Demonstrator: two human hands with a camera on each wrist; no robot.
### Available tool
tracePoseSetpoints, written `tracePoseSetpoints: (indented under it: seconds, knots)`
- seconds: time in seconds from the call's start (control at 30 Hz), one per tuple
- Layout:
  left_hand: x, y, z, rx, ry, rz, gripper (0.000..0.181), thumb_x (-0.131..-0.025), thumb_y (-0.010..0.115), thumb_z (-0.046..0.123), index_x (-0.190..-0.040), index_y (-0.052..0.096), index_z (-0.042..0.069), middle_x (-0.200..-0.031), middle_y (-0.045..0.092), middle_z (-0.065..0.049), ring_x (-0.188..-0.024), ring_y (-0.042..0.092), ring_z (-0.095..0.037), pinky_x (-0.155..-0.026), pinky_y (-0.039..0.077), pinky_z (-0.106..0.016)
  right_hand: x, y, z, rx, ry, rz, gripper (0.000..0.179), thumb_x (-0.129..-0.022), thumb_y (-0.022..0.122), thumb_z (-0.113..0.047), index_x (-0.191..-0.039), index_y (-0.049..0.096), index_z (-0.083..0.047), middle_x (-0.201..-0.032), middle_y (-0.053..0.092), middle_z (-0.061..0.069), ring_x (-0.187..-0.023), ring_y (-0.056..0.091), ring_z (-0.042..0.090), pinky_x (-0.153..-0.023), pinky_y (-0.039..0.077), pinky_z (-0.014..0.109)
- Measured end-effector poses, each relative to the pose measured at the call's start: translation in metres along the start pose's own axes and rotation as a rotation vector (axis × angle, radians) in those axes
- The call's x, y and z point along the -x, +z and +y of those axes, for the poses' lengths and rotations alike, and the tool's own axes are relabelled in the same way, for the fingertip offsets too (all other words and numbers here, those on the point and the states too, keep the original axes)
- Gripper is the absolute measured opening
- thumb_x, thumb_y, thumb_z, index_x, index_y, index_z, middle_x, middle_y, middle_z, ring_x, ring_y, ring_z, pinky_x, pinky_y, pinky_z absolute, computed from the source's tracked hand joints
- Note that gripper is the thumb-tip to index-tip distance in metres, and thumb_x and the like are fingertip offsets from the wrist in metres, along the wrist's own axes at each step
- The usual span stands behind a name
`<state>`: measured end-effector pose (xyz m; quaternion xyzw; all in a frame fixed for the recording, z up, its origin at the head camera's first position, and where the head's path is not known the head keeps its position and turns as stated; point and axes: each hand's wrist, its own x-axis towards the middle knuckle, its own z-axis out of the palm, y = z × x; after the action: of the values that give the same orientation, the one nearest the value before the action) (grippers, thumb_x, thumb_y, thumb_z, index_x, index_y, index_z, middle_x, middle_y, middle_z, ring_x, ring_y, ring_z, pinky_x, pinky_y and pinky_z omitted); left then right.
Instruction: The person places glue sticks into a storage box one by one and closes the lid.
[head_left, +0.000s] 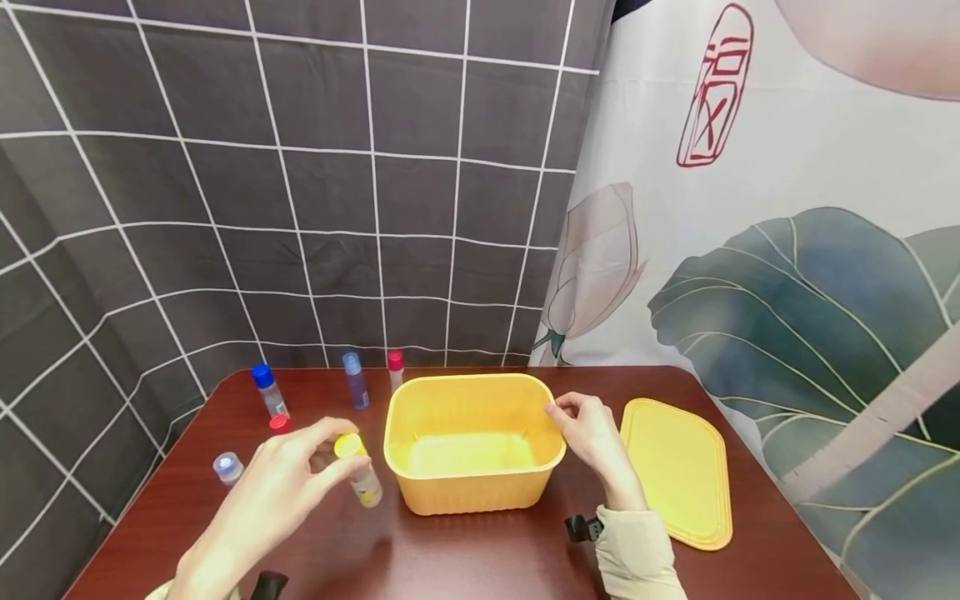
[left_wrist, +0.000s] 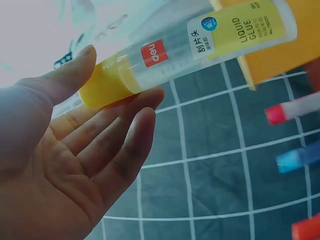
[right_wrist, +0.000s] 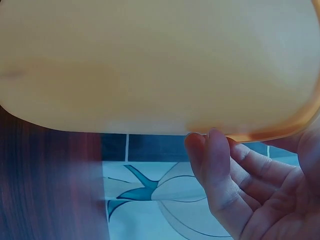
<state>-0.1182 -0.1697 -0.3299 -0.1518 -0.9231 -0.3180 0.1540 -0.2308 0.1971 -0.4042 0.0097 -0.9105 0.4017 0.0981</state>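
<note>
My left hand (head_left: 288,467) pinches a glue bottle (head_left: 367,485) by its yellow cap (head_left: 349,445), just left of the yellow plastic box (head_left: 472,493). The left wrist view shows the clear bottle (left_wrist: 170,57) tilted, its label reading "liquid glue", with thumb and fingers on either side of the cap. At the box's right end, my right hand (head_left: 592,432) grips the rim between thumb and fingers. In the right wrist view the fingertips (right_wrist: 216,150) sit right at the rim. The box stands uncovered, and its floor is bare.
A yellow lid (head_left: 678,475) lies flat on the table to the right. Behind the left hand are a blue-capped bottle (head_left: 270,390), a red cap (head_left: 280,423) and a pale-capped bottle (head_left: 228,468). A light-blue-capped bottle (head_left: 356,382) and a red-capped one (head_left: 396,368) stand behind the box.
</note>
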Motion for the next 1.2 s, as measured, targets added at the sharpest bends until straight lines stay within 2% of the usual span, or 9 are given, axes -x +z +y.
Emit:
tracePoseSetpoints:
  seconds: [0.1,0.2,0.33,0.47,0.57,0.73,0.9,1.0,1.2]
  knots:
    - [-0.011,-0.002,0.006,-0.017,0.070,0.026,0.027,-0.082,0.079,0.033,-0.104,0.067,0.024,-0.077,0.061,0.019,-0.064,0.056,0.002,-0.059,0.050,-0.025,0.000,0.000,-0.001,-0.003,0.006,-0.007,0.021,-0.091,0.070,-0.024,-0.098,0.071,-0.004,-0.076,0.063,0.002,-0.068,0.056,0.018,-0.060,0.048,0.029]
    - [-0.024,-0.002,0.013,-0.034,0.122,0.020,0.023,-0.083,0.079,0.031,-0.101,0.066,0.024,-0.077,0.060,0.019,-0.064,0.056,0.000,-0.060,0.049,-0.024,-0.001,-0.001,-0.002,-0.001,0.010,-0.013,0.020,-0.092,0.069,-0.024,-0.098,0.071,-0.004,-0.076,0.062,0.003,-0.068,0.055,0.018,-0.060,0.047,0.029]
    - [-0.041,0.000,0.024,-0.041,0.163,-0.013,0.022,-0.085,0.077,0.036,-0.100,0.067,0.023,-0.077,0.060,0.019,-0.067,0.055,-0.002,-0.062,0.048,-0.026,-0.002,-0.001,-0.001,0.001,0.009,-0.016,0.021,-0.092,0.069,-0.024,-0.098,0.071,-0.004,-0.076,0.062,0.002,-0.068,0.055,0.018,-0.060,0.047,0.029]
    - [-0.056,0.003,0.033,-0.035,0.209,-0.046,0.029,-0.083,0.078,0.037,-0.104,0.069,0.019,-0.081,0.063,0.015,-0.068,0.057,-0.004,-0.063,0.049,-0.028,-0.002,0.000,-0.001,-0.002,0.006,-0.016,0.021,-0.092,0.069,-0.024,-0.098,0.071,-0.004,-0.075,0.062,0.002,-0.067,0.055,0.018,-0.060,0.047,0.029]
    - [-0.070,0.008,0.039,-0.013,0.229,-0.103,0.031,-0.083,0.078,0.037,-0.105,0.069,0.017,-0.083,0.065,0.014,-0.070,0.060,-0.004,-0.065,0.052,-0.026,-0.002,0.000,-0.001,-0.007,0.010,-0.015,0.021,-0.092,0.069,-0.025,-0.098,0.071,-0.005,-0.075,0.062,0.002,-0.067,0.055,0.018,-0.059,0.047,0.029]
    - [-0.094,0.024,0.047,0.053,0.283,-0.189,0.028,-0.082,0.079,0.034,-0.102,0.069,0.016,-0.085,0.067,0.012,-0.076,0.065,-0.003,-0.071,0.055,-0.028,-0.001,-0.001,0.000,-0.006,0.009,-0.018,0.022,-0.092,0.069,-0.026,-0.098,0.071,-0.005,-0.075,0.062,0.002,-0.067,0.055,0.018,-0.059,0.047,0.029]
    - [-0.116,0.043,0.053,0.098,0.334,-0.269,0.026,-0.082,0.081,0.029,-0.099,0.070,0.013,-0.084,0.068,0.011,-0.075,0.064,-0.002,-0.070,0.054,-0.026,-0.002,0.000,0.001,-0.005,0.008,-0.019,0.023,-0.092,0.069,-0.027,-0.098,0.071,-0.005,-0.075,0.062,0.002,-0.067,0.055,0.018,-0.060,0.048,0.029]
    - [-0.130,0.056,0.053,0.094,0.364,-0.311,0.025,-0.082,0.080,0.028,-0.098,0.071,0.012,-0.081,0.067,0.011,-0.070,0.062,-0.002,-0.065,0.052,-0.024,-0.002,0.000,0.001,-0.005,0.013,-0.021,0.023,-0.092,0.069,-0.026,-0.098,0.071,-0.005,-0.075,0.063,0.002,-0.068,0.055,0.018,-0.060,0.048,0.029]
    - [-0.158,0.082,0.057,0.029,0.405,-0.417,0.025,-0.082,0.080,0.028,-0.097,0.070,0.011,-0.080,0.067,0.007,-0.069,0.061,-0.005,-0.066,0.051,-0.021,-0.001,0.000,0.000,-0.006,0.010,-0.020,0.023,-0.092,0.069,-0.026,-0.097,0.071,-0.004,-0.074,0.062,0.002,-0.067,0.055,0.018,-0.059,0.047,0.030]
